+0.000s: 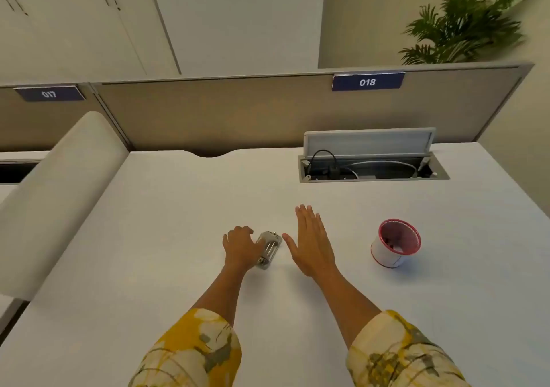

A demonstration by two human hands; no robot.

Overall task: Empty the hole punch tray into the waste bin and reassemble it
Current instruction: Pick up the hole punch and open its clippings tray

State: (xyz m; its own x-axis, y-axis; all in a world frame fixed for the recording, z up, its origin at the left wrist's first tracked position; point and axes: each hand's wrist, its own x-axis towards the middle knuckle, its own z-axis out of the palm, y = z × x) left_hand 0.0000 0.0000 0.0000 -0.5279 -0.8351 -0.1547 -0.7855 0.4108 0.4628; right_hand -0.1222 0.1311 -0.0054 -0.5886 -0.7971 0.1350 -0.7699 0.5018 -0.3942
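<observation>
**Punch steadied on the desk, bin close by**

The hole punch (pixel 269 249) is covered at its left end by the left hand (pixel 241 246), whose fingers are curled over the metal body; whether it is truly gripped or only pressed down cannot be told. It is probably being held steady against the white desk (pixel 178 222). The right hand (pixel 311 242) is kept flat and spread, pinching nothing, just beside the punch's right edge, seemingly placed to reach for the tray. The small red-rimmed waste bin (pixel 395 243) stands upright to the right, near but apart, presumably set within easy tipping reach. Whether the tray is attached cannot be judged.
</observation>
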